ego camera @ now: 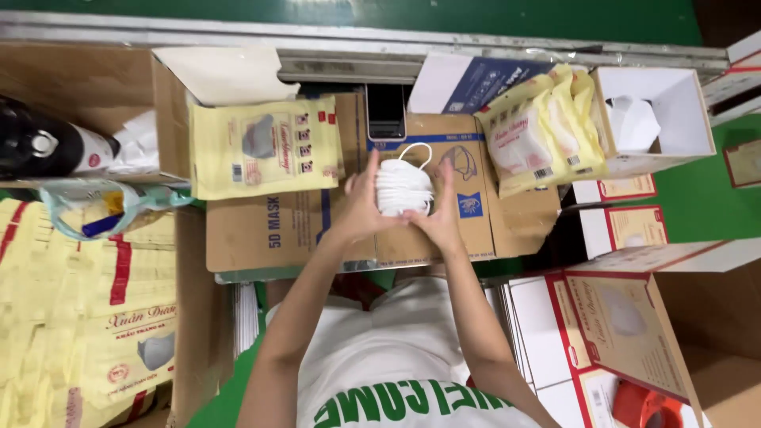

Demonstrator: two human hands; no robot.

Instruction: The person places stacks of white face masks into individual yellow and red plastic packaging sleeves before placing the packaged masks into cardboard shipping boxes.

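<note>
A stack of white face masks [403,189], with ear loops sticking up at the top, is pressed between both my hands above a flattened brown cardboard box [285,230]. My left hand [361,198] grips the stack's left side. My right hand [444,208] holds its right side. To the left of my hands lies a flat yellow mask pouch [265,147]. A pile of filled yellow pouches [543,127] rests to the right.
An open white box [654,119] stands at the far right. White-and-red cartons [626,226] sit below it. A dark phone [386,111] lies beyond the masks. Stacks of yellow pouches [87,317] fill the left. A black bottle [40,147] lies in a cardboard box at upper left.
</note>
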